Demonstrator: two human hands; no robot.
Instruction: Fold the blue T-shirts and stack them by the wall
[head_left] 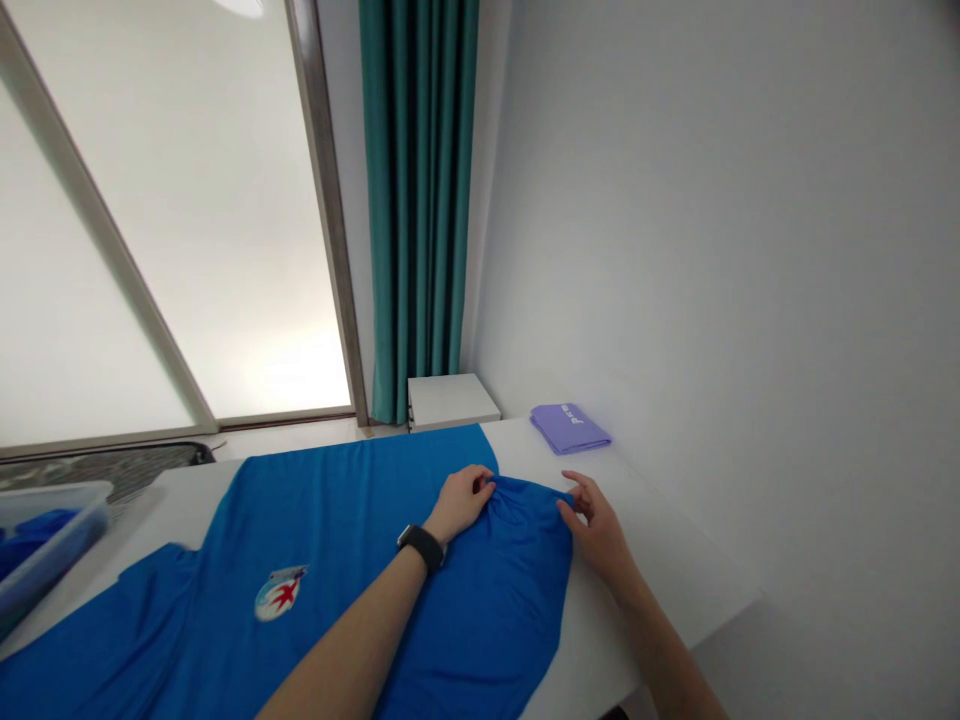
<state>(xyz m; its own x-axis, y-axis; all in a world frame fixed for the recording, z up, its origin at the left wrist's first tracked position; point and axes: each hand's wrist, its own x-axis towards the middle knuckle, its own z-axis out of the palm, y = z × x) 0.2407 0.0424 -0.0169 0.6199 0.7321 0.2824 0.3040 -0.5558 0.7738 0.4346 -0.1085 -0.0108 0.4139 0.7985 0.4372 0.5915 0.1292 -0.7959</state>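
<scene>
Two hands at a blue shirt (510, 590), spread flat on a white table (645, 590)
Left hand (463, 503) closed, pinching bunched fabric; right hand (600, 528) open, fingers spread, touching the shirt's edge; a folded purple cloth (570, 428) lies farther along the table

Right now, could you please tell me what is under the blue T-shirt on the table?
The white table shows around the blue T-shirt, but the part beneath the fabric is covered, so nothing under it can be seen.
</scene>
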